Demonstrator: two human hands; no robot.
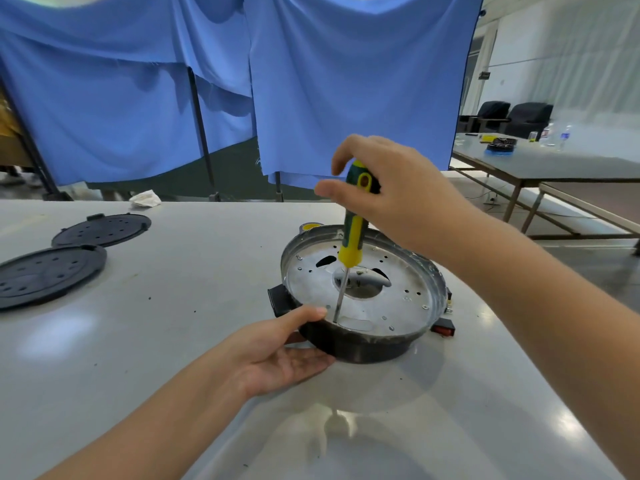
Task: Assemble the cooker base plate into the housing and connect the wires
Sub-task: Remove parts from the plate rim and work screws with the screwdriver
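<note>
The round black cooker housing (367,348) lies on the white table (173,341), right of centre. A silver metal base plate (398,292) with several holes sits inside it. My right hand (391,192) grips the handle of a green and yellow screwdriver (353,237), held nearly upright. Its tip rests on the plate near the front left rim. My left hand (280,358) lies palm up against the housing's front left side, thumb on the rim. A red switch (445,329) hangs outside the housing at the right. Wires show dimly through the plate's centre hole.
Two black round perforated covers (52,271) (104,228) lie at the table's left. A crumpled white cloth (145,198) sits at the far edge. Blue curtains (311,81) hang behind. Another table (554,164) with bottles and parts stands at the back right.
</note>
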